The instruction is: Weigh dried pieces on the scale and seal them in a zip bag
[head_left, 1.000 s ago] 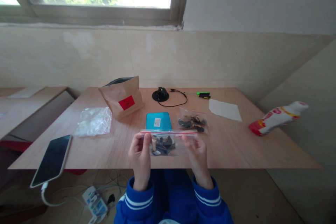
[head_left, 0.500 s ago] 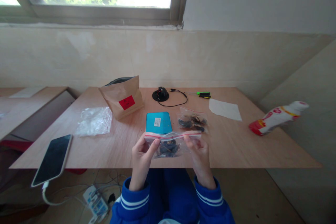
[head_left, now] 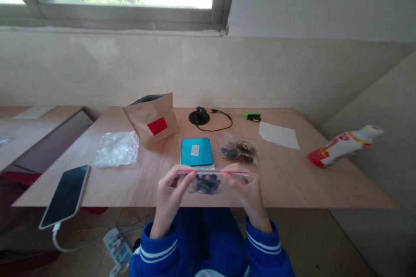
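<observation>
Zip bag (head_left: 208, 180) lowered and levelled since earlier, left hand (head_left: 169, 190) and right hand (head_left: 248, 188) pinching its ends

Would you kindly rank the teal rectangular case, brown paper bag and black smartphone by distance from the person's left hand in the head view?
1. Teal rectangular case, just beyond the left hand.
2. Brown paper bag, farther back-left.
3. Black smartphone, far left edge.
</observation>
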### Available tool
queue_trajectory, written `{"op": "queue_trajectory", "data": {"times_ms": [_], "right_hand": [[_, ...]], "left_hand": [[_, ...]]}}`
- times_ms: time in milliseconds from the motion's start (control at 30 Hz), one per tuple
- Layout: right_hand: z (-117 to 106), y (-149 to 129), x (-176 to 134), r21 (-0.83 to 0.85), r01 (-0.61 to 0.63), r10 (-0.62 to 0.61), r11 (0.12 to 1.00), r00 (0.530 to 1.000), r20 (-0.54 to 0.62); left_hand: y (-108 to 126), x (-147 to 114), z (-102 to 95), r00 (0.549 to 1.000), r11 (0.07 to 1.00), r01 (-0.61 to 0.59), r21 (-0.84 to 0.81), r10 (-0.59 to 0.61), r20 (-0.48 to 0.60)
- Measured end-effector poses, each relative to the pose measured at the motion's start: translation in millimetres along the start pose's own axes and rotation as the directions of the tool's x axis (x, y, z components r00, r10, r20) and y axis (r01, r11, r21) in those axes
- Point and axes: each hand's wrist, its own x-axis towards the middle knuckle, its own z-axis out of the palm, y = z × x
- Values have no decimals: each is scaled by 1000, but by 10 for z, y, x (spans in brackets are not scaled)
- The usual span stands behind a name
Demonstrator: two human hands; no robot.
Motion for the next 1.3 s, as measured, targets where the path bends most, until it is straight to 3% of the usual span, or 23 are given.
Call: {"op": "queue_trajectory", "data": {"times_ms": [167, 267, 333, 433, 600, 1000, 1300], "right_hand": [[-29, 17, 1, -2, 7, -7, 1000, 999, 43], [-82, -31, 22, -138, 67, -70, 988, 997, -17], [-104, -89, 29, -285, 186, -203, 940, 979, -32], [-82, -168, 20, -470, 362, -377, 805, 924, 66], [8, -173, -4, -557, 468, -463, 686, 871, 161], [62, -120, -35, -650, 450, -524, 613, 847, 91], [129, -154, -34, -572, 503, -505, 647, 846, 172]], "left_hand": [[6, -2, -26, 999, 999, -34, 36, 34, -5], [4, -8, -24, 997, 994, -78, 76, 78, -5], [10, -14, -8, 993, 988, -120, 102, 120, 1], [31, -26, 31, 984, 975, -180, 132, 178, 32], [51, -39, 57, 971, 955, -239, 174, 231, 69], [65, -59, 121, 953, 937, -297, 184, 280, 113], [48, -67, 166, 946, 931, -321, 174, 309, 94]]}}
